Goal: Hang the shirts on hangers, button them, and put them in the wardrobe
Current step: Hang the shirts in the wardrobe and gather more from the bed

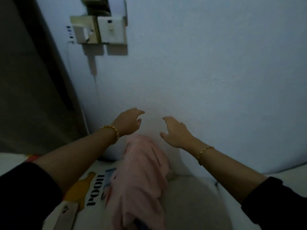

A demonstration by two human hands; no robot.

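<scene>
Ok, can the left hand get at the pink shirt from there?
Probably yes. The left hand is empty, fingers loose, raised just above the pink shirt heaped on the bed; nothing lies between them, and the right hand is off to the side.

The pink soft cloth shirt (pixel 142 176) is lying in a heap at 6 o'clock on the white printed bed sheet (pixel 191 205), with the pale painted wall (pixel 216 63) standing behind it. The left hand (pixel 129 122) is hovering over the shirt at 11 o'clock and the right hand (pixel 176 131) at 1 o'clock, apart from each other. The cream square plastic switch boxes (pixel 99 30) are sitting on the wall at 11 o'clock. The dark tall panel (pixel 25 80) is standing at 9 o'clock.
</scene>
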